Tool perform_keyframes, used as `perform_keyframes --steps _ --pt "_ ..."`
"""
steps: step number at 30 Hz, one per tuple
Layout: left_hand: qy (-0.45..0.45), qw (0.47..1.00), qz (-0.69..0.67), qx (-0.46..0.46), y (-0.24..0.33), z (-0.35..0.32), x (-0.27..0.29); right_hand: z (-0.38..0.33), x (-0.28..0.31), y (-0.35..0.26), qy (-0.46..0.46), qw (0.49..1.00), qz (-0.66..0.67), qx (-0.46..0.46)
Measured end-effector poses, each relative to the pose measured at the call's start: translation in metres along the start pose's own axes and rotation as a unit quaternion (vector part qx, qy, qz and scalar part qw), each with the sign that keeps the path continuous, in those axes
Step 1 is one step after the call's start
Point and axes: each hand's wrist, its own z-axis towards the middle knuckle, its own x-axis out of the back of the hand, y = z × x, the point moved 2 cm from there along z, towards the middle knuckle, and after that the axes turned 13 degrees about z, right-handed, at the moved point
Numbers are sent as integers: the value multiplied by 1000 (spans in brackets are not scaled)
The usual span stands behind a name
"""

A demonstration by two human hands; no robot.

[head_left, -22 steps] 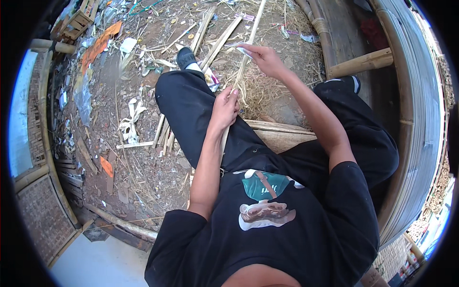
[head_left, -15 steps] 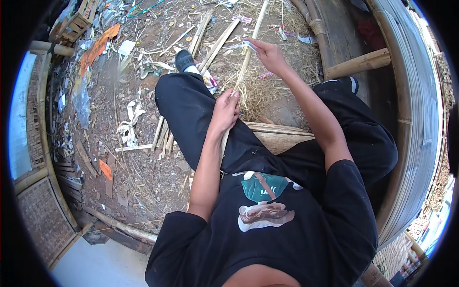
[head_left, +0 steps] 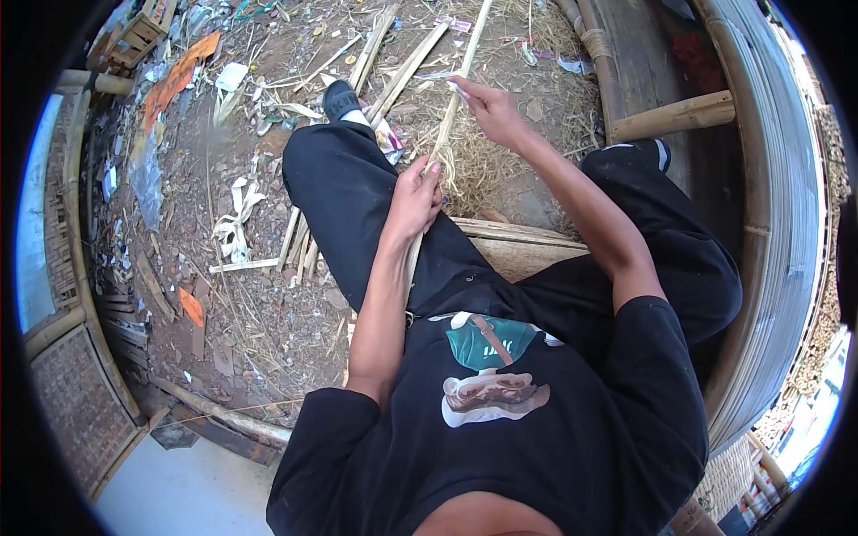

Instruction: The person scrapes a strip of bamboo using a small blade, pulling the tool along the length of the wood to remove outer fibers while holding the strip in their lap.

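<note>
A long pale bamboo strip runs from the far edge down across my left thigh, tilted slightly. My left hand is closed around it above that thigh. Fine curled shavings cling to the strip just beyond those fingers. Farther up, my right hand is closed on what looks like a knife; its thin pale blade lies across the strip and sticks out to the left. The fist hides the handle.
A heap of fine shavings lies between my legs, beyond a split bamboo piece. Bamboo slats rest past my left foot. White strips and orange scraps litter the ground. A bamboo frame stands at right.
My right hand has shifted slightly nearer and left along the strip with the knife. My left hand keeps its grip. The whole view has moved a little.
</note>
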Motion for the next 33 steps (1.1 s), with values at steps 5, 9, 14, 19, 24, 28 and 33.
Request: perform_keyframes --steps 5,9,14,19,24,28,33 --pt "43 999 8 14 -4 8 1 -23 -36 -2 -64 985 34 157" --pt "30 1000 5 6 4 6 -1 -22 -32 0 -96 989 50 100" --pt "-6 1000 -17 -19 8 2 0 -12 -9 -31 -144 989 16 -18" --pt "-29 999 -19 -9 8 1 -3 10 14 -15 -3 999 34 35" --pt "-39 998 -52 -9 6 1 -2 15 19 -6 45 998 -10 44" --pt "-57 995 -75 -17 9 1 1 6 6 -17 25 996 -7 82" --pt "-40 997 -73 -1 7 -2 2 -2 -6 -9 -4 995 5 104"
